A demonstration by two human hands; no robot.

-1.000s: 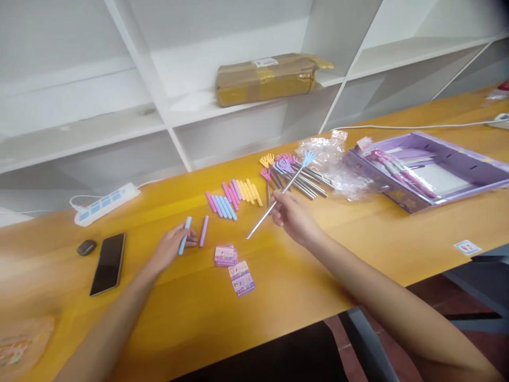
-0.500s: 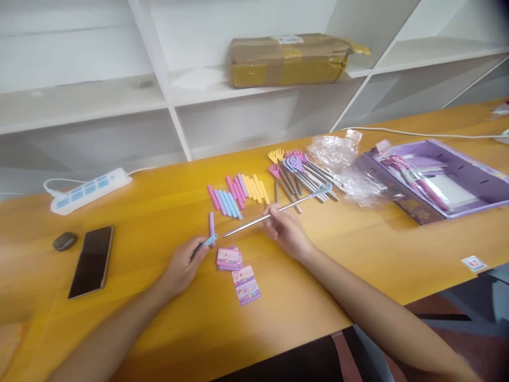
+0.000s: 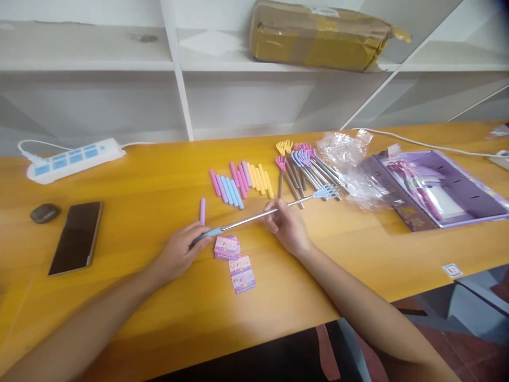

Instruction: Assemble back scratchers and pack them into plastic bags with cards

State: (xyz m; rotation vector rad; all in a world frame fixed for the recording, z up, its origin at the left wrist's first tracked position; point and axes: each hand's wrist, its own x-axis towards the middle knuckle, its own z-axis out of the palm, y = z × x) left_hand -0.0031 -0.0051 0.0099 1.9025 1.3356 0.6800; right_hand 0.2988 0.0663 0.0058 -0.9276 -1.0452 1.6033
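Note:
My left hand (image 3: 185, 248) is closed around a light blue handle tube (image 3: 213, 232). One end of a metal rod meets the tube's opening; how deep it sits inside I cannot tell. Partway along that rod, my right hand (image 3: 288, 225) pinches the back scratcher (image 3: 250, 218), whose blue claw head (image 3: 326, 192) points right. A lone purple tube (image 3: 202, 211) lies just beyond my left hand. Behind are rows of pink, blue and yellow tubes (image 3: 230, 192). More back scratchers (image 3: 312, 167) with coloured claws lie piled past my right hand. Small printed cards (image 3: 242, 274) rest in front.
Crumpled clear plastic bags (image 3: 353, 164) and a purple box (image 3: 473, 212) holding wrapped items stand at right. To the left are a phone (image 3: 75, 237), a dark small case (image 3: 45, 213) and a power strip (image 3: 75, 160). A taped carton (image 3: 318, 37) sits on the shelf.
The rod's end and the blue tube, apart before, now meet in line. The claw head has turned to show its fingers. The camera view has tilted down a little.

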